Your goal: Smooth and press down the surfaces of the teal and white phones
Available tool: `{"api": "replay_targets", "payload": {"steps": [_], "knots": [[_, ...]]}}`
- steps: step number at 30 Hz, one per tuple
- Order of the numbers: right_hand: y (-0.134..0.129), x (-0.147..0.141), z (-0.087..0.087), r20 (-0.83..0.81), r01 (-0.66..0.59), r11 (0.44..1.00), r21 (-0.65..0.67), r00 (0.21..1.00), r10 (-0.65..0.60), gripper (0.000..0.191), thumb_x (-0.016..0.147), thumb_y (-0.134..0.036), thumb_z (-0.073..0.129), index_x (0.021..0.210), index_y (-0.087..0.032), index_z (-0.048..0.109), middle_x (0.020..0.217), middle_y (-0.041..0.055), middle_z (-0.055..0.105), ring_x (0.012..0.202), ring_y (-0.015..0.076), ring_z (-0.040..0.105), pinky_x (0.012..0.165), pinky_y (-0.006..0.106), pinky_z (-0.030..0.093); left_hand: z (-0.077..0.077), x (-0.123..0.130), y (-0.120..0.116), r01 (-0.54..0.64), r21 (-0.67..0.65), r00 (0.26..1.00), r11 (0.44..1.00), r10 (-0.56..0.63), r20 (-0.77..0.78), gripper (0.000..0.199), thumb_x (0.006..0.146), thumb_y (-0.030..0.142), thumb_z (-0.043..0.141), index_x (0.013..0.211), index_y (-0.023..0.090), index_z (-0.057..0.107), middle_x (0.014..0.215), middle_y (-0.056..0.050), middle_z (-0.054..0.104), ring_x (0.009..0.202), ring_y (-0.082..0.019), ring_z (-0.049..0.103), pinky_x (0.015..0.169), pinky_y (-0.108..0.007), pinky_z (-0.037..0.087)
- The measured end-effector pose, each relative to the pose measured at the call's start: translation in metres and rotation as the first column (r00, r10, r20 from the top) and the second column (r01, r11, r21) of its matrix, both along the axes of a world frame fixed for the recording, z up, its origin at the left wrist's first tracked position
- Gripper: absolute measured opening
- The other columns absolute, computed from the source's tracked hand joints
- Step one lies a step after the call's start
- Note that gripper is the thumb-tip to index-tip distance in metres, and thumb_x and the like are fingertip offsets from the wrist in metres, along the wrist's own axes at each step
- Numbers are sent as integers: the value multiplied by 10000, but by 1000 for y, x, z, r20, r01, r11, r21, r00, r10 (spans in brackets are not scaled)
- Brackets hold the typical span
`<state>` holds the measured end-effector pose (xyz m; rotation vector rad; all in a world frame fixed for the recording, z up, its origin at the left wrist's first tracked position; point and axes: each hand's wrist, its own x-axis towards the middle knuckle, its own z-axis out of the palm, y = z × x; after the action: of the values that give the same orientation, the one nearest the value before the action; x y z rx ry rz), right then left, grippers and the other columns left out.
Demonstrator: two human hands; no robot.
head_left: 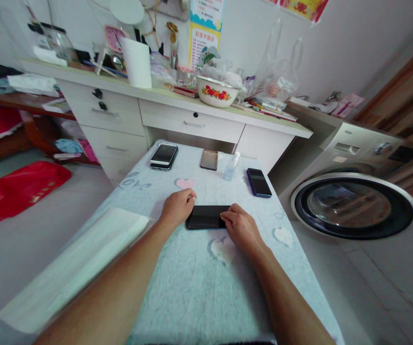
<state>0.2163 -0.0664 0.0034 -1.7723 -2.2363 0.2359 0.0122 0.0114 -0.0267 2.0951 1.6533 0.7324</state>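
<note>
A black phone [208, 217] lies sideways, screen up, on the cloth-covered table [177, 287]. At its left end is my left hand [178, 207], fingers curled and pressed together by the phone's corner; what they pinch, if anything, is too small to make out. My right hand [241, 225] rests on the phone's right end, thumb and fingers closed around the edge. Beyond them stand a brown phone case [209, 159] lying flat and a clear spray bottle [231, 166] upright. To the right lies a dark phone with a blue edge [259, 182].
Two stacked phones [164, 155] lie at the table's far left. White paper sheeting [76, 268] covers the left edge. Behind the table is a desk [192, 125] bearing a flowered bowl [216, 92] and a paper roll [136, 63]. A washing machine [353, 191] stands at the right.
</note>
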Motion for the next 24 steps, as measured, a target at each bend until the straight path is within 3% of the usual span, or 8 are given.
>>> {"api": "replay_targets", "payload": {"steps": [4, 8, 24], "knots": [[-4, -3, 0, -31, -94, 995, -17, 995, 93, 263, 912, -183, 470, 943, -246, 724, 955, 24, 610, 837, 123, 574, 760, 197, 410, 0, 1, 1, -10, 0, 1000, 1000, 10, -5, 191, 814, 221, 466, 858, 225, 651, 764, -3, 696, 721, -158, 614, 629, -242, 379], [-4, -3, 0, -37, -104, 994, -29, 994, 103, 269, 908, -182, 472, 944, -250, 729, 964, 25, 619, 830, 123, 579, 753, 199, 414, 0, 1, 0, -15, -6, 1000, 1000, 15, -14, 187, 816, 221, 470, 861, 225, 651, 773, -4, 699, 733, -157, 616, 647, -241, 385], [9, 20, -7, 30, 231, 971, 64, 972, -234, 254, 917, -208, 476, 945, -227, 729, 935, 47, 605, 838, 142, 582, 747, 227, 390, 5, 1, -2, -27, -12, 998, 1000, 26, -53, 186, 817, 219, 476, 857, 228, 657, 790, -4, 705, 756, -164, 624, 646, -246, 378]]}}
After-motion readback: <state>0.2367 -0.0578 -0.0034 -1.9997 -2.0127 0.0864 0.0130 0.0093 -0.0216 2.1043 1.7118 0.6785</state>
